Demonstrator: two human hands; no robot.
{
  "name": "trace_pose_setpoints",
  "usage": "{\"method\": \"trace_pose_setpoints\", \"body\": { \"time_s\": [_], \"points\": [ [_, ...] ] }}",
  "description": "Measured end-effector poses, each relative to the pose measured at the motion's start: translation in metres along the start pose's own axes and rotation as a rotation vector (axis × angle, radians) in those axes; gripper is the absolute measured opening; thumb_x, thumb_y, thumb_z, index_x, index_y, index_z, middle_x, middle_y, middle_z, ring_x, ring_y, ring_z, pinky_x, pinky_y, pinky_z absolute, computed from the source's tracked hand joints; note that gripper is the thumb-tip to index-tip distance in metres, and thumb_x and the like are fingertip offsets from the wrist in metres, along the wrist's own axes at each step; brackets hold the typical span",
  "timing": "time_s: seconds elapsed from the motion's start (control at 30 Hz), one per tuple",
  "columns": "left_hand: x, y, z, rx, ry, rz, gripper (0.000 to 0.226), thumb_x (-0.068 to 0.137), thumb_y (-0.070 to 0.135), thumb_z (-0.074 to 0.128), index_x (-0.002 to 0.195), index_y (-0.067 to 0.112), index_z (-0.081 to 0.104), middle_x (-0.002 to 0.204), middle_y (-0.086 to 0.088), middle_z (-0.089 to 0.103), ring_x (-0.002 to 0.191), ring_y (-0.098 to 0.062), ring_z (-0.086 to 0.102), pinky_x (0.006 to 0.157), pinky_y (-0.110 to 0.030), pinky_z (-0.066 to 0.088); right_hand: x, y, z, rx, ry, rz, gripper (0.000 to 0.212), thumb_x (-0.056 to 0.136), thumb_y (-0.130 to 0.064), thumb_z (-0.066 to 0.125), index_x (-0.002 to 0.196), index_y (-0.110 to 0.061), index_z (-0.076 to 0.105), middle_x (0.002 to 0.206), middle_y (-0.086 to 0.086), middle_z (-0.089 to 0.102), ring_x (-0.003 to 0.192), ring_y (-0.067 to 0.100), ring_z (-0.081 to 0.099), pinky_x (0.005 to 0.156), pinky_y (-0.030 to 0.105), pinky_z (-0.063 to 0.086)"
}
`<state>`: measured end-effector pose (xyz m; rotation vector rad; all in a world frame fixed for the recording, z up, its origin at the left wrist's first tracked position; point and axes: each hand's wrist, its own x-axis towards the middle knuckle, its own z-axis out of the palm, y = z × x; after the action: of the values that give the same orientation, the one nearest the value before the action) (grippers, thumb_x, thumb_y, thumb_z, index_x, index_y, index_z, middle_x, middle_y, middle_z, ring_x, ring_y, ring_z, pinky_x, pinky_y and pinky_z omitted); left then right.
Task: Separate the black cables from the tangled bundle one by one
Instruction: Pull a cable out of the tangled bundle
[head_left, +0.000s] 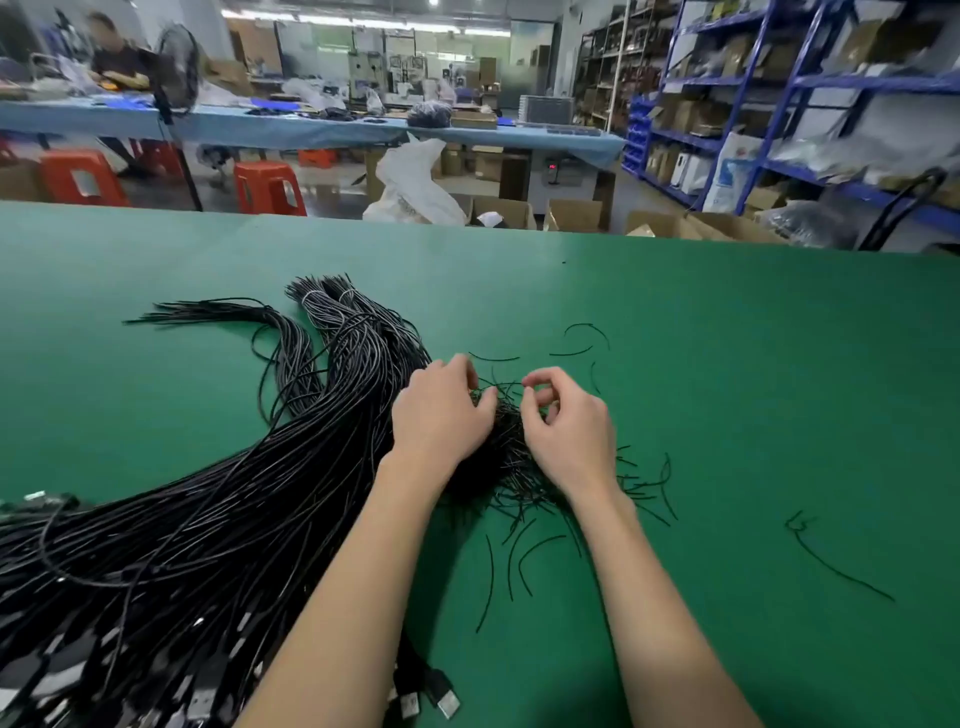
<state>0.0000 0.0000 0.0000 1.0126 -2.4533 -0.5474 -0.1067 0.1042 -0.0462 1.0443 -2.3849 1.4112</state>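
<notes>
Tangled bundle (498, 457) of thin black strands lies mid-table on the green table (727, 364), under both hands. The left hand (441, 415) rests curled on its left edge; the right hand (566, 431) pinches a strand at its top. Strands look light, limp and snag-prone, so lifting one free end seems best. Left of the bundle, thick USB cables (208, 493) crowd close; loose strands (519, 561) lie just beyond its near edge.

Tangled bundle (498, 457) centre hidden under hands, cable pile (156, 545) cropped (left edge)
</notes>
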Motion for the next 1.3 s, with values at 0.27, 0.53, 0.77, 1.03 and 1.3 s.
{"method": "trace_pose_setpoints", "body": {
  "time_s": [0.27, 0.53, 0.77, 1.03, 1.3],
  "points": [
    [-0.006, -0.010, 0.013, 0.211, -0.100, -0.036, 0.043, 0.095, 0.048, 0.054, 0.127, 0.018, 0.055, 0.129, -0.009, 0.056, 0.123, -0.031, 0.049, 0.100, -0.044, 0.042, -0.001, 0.004, 0.009, -0.114, -0.077, 0.027, 0.008, 0.092, -0.035, 0.058, 0.091, -0.033, 0.066, 0.072, -0.018, 0.064, 0.077, 0.010, 0.058, 0.067, 0.029, 0.047],
    [-0.004, -0.009, 0.005, 0.330, -0.169, -0.022, 0.048, 0.096, 0.051, 0.051, 0.131, 0.018, 0.055, 0.135, -0.011, 0.053, 0.128, -0.032, 0.046, 0.102, -0.047, 0.039, -0.008, 0.006, 0.018, -0.074, -0.055, -0.002, 0.008, 0.090, -0.038, 0.057, 0.093, -0.036, 0.064, 0.081, -0.019, 0.063, 0.087, 0.007, 0.054, 0.068, 0.028, 0.042],
    [-0.003, -0.011, 0.003, 0.522, -0.312, -0.212, 0.062, 0.101, 0.048, 0.040, 0.148, 0.006, 0.039, 0.160, -0.026, 0.022, 0.151, -0.038, 0.012, 0.120, -0.051, 0.013, -0.012, 0.000, 0.021, -0.038, -0.127, -0.034, 0.006, 0.092, -0.038, 0.058, 0.092, -0.035, 0.064, 0.080, -0.018, 0.064, 0.087, 0.006, 0.051, 0.064, 0.022, 0.037],
    [-0.005, -0.010, -0.003, 0.583, -0.172, -0.249, 0.044, 0.096, 0.036, 0.048, 0.128, 0.007, 0.058, 0.137, -0.025, 0.047, 0.127, -0.041, 0.042, 0.108, -0.046, 0.028, -0.013, -0.001, 0.018, 0.117, -0.100, 0.040, 0.017, 0.094, -0.042, 0.054, 0.086, -0.032, 0.066, 0.079, -0.014, 0.067, 0.084, 0.008, 0.061, 0.077, 0.035, 0.055],
    [0.003, -0.021, -0.012, 0.467, -0.125, -0.313, 0.041, 0.091, 0.021, 0.055, 0.126, 0.003, 0.050, 0.129, -0.020, 0.058, 0.124, -0.039, 0.052, 0.103, -0.044, 0.034, -0.012, 0.000, 0.020, 0.256, -0.072, 0.110, 0.019, 0.093, -0.042, 0.054, 0.086, -0.032, 0.069, 0.080, -0.010, 0.072, 0.078, 0.006, 0.064, 0.071, 0.026, 0.054]
  ]
}}
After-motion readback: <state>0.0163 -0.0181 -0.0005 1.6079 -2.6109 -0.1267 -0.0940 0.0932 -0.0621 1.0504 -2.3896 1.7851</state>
